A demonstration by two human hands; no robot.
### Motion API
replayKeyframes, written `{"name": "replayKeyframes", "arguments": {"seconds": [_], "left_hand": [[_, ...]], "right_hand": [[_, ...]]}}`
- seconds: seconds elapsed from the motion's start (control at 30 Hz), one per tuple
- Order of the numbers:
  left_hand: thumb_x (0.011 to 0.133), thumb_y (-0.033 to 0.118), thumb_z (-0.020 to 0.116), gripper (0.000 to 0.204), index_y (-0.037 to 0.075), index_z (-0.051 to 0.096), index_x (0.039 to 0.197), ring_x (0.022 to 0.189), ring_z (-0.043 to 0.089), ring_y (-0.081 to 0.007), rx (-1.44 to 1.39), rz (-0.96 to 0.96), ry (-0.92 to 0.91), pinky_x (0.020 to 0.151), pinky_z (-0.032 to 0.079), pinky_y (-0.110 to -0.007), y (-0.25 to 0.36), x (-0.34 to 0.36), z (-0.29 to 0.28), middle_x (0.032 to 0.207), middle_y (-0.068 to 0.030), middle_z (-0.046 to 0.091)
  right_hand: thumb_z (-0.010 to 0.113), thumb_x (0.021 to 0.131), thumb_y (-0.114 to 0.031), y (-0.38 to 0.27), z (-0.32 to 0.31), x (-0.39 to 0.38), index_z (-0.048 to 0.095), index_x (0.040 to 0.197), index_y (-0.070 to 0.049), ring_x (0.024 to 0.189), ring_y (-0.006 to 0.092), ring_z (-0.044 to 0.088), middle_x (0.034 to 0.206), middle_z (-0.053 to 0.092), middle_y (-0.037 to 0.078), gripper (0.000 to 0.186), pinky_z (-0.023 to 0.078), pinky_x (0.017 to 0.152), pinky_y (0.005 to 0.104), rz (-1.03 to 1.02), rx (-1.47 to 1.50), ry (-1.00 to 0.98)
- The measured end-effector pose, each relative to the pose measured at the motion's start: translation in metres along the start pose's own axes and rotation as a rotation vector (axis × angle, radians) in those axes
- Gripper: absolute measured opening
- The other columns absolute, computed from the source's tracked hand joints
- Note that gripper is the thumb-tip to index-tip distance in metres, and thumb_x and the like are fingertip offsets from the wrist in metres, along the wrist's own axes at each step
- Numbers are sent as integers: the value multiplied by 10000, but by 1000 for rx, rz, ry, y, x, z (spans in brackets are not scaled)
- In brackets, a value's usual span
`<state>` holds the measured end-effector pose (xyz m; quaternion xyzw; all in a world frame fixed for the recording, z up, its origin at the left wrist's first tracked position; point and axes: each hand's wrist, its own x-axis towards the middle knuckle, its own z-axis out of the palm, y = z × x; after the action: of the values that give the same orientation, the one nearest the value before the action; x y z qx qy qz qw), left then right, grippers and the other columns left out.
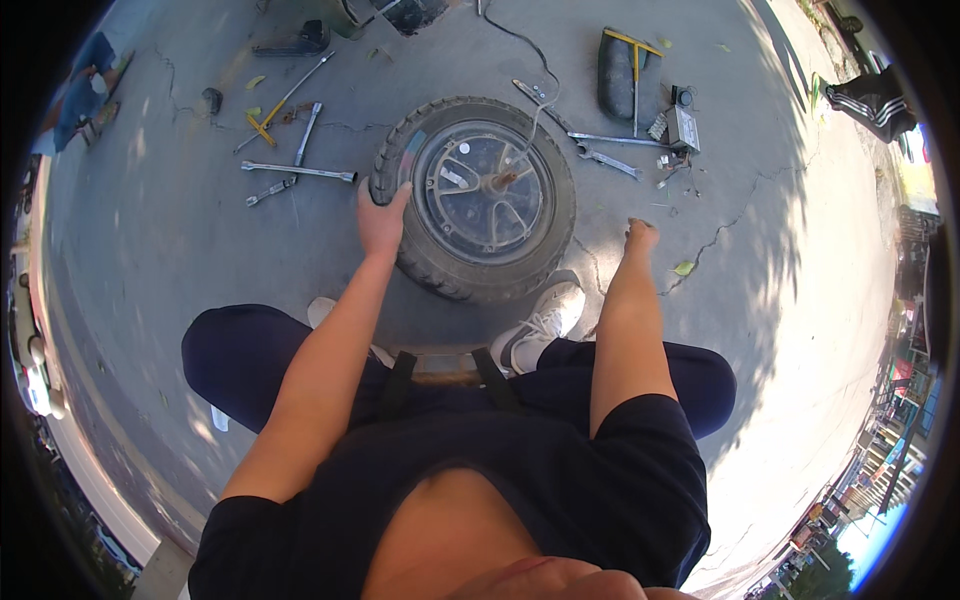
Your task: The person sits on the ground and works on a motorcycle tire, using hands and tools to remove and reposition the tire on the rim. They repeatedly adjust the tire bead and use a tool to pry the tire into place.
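A wheel with a grey metal hub point(482, 215) and black tyre point(470, 285) lies flat before me, a cable rising from its centre. My left hand point(382, 215) grips the tyre's left side, thumb on the sidewall. Out to the right of the wheel, apart from it, my right hand point(638, 232) has its fingers curled; whether they hold something I cannot make out. My white shoes point(545, 320) are just below the tyre.
Crossed wrenches point(300, 170) and a yellow-handled tool point(260, 130) lie left. Right are wrenches point(605, 155), a metal box point(682, 125) and a dark pad point(615, 85) under a yellow T-handle tool. Other people point(85, 95) point(870, 105) appear at both upper edges of the cracked pavement point(740, 250).
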<state>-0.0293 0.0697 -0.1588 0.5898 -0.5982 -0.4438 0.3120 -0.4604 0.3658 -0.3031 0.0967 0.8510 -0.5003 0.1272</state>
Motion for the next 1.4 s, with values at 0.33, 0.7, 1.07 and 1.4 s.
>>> {"name": "replayKeyframes", "arguments": {"seconds": [0.33,0.7,1.07,1.4], "left_hand": [[776,422,796,886,-84,426,1402,1268,509,-361,-71,-45,-27,1066,386,-407,8,-1,5,1350,-266,530],[890,731,487,910,62,381,1498,1347,453,-324,-866,-838,-54,1109,359,-466,-21,-5,-7,1480,-179,449],[852,740,556,937,67,394,1484,1371,442,-316,-1015,-755,-558,1141,337,-504,-56,-8,-9,1494,-124,465],[946,498,580,729,76,349,1494,1419,335,-360,-1103,-825,-590,1160,263,-601,101,-67,-21,1528,-170,366]], "right_hand": [[636,891,-266,67,5,-7,706,972,54,877,351,713,943,721,214,338,560,750,430,-398,-1414,-260],[319,1032,-543,27,42,-242,323,1521,-34,1385,341,414,1561,364,142,706,338,1144,500,628,734,-249],[274,990,-670,-67,13,-276,341,1526,-113,1430,349,350,1576,342,123,776,289,1166,543,716,923,-677],[507,985,-533,-118,-8,-212,593,1281,-66,1057,293,664,1201,659,131,560,559,871,489,301,713,-393]]}}
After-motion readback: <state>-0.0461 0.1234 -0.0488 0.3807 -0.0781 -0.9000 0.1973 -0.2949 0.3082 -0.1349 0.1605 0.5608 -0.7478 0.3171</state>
